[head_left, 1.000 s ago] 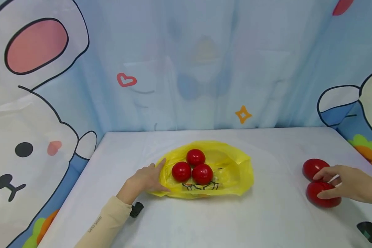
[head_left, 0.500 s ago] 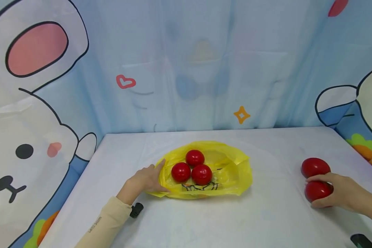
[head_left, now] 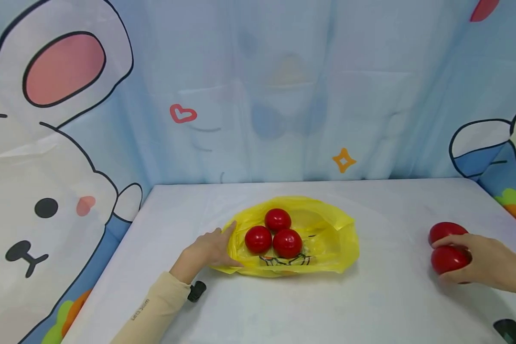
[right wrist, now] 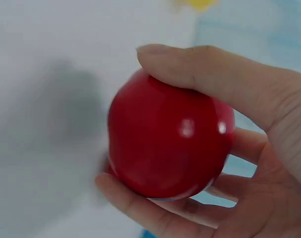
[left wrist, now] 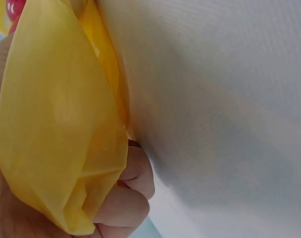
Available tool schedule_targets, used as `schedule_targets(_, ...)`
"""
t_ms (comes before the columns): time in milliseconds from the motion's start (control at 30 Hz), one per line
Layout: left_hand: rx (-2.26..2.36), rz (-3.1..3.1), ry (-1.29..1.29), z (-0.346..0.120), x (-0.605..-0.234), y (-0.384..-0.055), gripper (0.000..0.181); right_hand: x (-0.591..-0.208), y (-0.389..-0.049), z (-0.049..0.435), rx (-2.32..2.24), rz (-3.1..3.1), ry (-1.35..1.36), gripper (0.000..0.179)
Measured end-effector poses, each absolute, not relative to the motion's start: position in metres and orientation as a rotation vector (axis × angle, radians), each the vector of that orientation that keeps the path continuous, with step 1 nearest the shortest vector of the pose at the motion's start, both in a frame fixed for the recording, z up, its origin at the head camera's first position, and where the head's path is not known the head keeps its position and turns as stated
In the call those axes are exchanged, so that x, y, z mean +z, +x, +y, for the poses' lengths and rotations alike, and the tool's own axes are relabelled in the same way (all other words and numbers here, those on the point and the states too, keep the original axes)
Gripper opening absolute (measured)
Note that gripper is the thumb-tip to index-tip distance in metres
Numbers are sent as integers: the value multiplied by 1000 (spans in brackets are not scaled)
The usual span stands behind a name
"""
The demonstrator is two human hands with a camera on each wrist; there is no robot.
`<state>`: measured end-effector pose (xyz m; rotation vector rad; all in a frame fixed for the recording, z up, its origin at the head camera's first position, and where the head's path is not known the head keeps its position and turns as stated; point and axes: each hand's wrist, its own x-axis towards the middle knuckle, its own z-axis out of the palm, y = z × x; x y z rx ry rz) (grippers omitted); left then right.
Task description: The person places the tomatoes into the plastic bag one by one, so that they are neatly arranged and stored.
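Note:
A yellow plastic bag [head_left: 331, 246] lies spread with its mouth facing up, and three glossy red round fruits [head_left: 287, 243] sit together inside it. My left hand [head_left: 212, 248] holds the bag at its left end. In the left wrist view a fold of yellow plastic [left wrist: 61, 109] covers much of the palm, with curled fingers [left wrist: 123, 206] beside it. Over on the right, my right hand [head_left: 488, 263] grips another red round fruit [right wrist: 170, 139] between thumb and fingers. One more red fruit [head_left: 446, 230] is right behind it, partly covered by the fingers.
A white cloth covers the table [head_left: 258, 306]. Behind it hangs a light blue curtain [head_left: 223, 57] printed with cartoon animals. Black wrist cameras show at the left wrist [head_left: 196, 291] and near the right hand [head_left: 511, 331].
My right hand has come around the nearer red fruit, from fingertips resting over both fruits to a grip on that one. The left hand keeps its hold on the bag.

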<state>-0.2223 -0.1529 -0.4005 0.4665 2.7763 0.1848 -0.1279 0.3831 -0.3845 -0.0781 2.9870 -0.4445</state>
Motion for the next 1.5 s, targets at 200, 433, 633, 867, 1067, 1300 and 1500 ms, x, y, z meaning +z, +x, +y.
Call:
schedule_targets(200, 170, 2785, 452, -154, -399, -223, 112, -314, -143, 340, -524, 3075, -159, 79)
schedule_targets(433, 215, 2767, 441, -154, -401, -223, 112, -251, -166, 248, -640, 3023, -315, 84)
schedule_targets(633, 205, 2777, 451, -151, -404, -224, 112, -236, -193, 172, -744, 2851, -606, 63)
schedule_targets(867, 210, 2783, 445, -153, -406, -225, 112, -266, -227, 131, -701, 2531, -535, 53)
schedule_targets(1067, 182, 2782, 428, -153, -404, -226, 111, -297, -245, 138, -610, 2505, -405, 54)
schedule_targets(1300, 154, 2784, 423, -151, -403, -225, 111, -321, -259, 146, -587, 2652, -444, 53)
schedule_targets(1500, 151, 2781, 424, -152, -403, -225, 112, -343, -262, 141, -569, 2733, -498, 49)
